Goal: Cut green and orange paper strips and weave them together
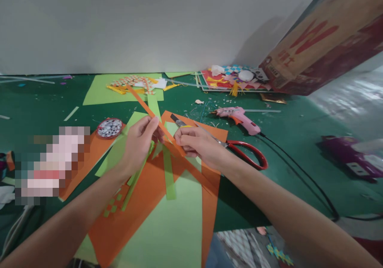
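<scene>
Strip (pixel 166 131), orange, held above sheets (pixel 143 194) on desk (pixel 293 136); long axis slants far left to near right. Left hand (pixel 140 136) pinches it mid-length, thumb on top; right hand (pixel 201 142), fingers clasping it, sits closer to near end.

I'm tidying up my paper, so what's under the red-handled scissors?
Under the red-handled scissors, orange paper shows beside the metal and green tabletop around the handles. The right hand hides part of the metal, so what lies beneath there can't be seen.
</scene>
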The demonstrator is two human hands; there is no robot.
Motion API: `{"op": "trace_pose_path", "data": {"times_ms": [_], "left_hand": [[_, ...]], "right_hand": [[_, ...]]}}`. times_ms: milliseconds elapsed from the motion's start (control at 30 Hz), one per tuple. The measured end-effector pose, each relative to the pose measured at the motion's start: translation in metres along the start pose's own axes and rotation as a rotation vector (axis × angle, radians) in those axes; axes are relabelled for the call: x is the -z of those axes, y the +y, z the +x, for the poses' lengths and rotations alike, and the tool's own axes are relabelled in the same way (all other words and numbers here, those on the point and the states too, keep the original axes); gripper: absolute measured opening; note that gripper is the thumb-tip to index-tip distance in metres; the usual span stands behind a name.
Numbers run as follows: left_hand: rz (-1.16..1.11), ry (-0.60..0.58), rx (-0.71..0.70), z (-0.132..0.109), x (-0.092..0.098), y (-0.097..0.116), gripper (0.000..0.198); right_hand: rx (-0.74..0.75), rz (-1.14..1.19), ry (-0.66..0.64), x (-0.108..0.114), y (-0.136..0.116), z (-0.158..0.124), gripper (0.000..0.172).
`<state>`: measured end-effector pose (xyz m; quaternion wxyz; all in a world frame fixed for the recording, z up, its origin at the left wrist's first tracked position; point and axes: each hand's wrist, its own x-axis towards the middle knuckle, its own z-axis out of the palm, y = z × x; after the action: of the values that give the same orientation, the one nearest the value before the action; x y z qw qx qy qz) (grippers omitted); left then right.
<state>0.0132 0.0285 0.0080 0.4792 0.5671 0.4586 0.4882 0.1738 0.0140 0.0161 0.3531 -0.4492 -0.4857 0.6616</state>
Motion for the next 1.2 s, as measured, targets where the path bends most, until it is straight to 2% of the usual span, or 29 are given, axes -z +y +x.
{"op": "trace_pose_path", "data": {"times_ms": [67, 133, 333, 567, 700, 867, 1033, 1200], "left_hand": [[0.041, -0.092, 0.020, -0.003, -0.002, 0.002, 0.032], [0.089, -0.132, 0.021, -0.005, -0.003, 0.004, 0.031], [0.051, 0.020, -0.037, -0.002, 0.000, 0.004, 0.032], [0.074, -0.083, -0.052, -0.004, -0.001, 0.005, 0.030], [0.067, -0.016, -0.110, -0.002, 0.001, 0.003, 0.029], [-0.079, 0.078, -0.114, 0.005, 0.006, -0.003, 0.027], [-0.130, 0.018, -0.032, 0.003, 0.005, -0.002, 0.032], [-0.061, -0.008, -0.095, 0.001, 0.003, 0.000, 0.029]], "right_hand": [[0.012, 0.010, 0.007, 0.000, 0.000, 0.001, 0.015], [0.017, 0.016, 0.011, 0.000, 0.000, 0.002, 0.015], [0.022, 0.041, -0.015, 0.000, 0.001, 0.002, 0.019], [0.023, 0.050, -0.009, 0.000, 0.000, 0.001, 0.018], [0.028, 0.054, -0.014, 0.001, 0.001, 0.002, 0.018], [0.026, 0.050, -0.017, 0.000, 0.003, 0.001, 0.018], [0.027, 0.048, -0.012, -0.001, 0.003, 0.001, 0.015], [0.014, 0.006, -0.050, -0.002, 0.001, 0.000, 0.012]]}}
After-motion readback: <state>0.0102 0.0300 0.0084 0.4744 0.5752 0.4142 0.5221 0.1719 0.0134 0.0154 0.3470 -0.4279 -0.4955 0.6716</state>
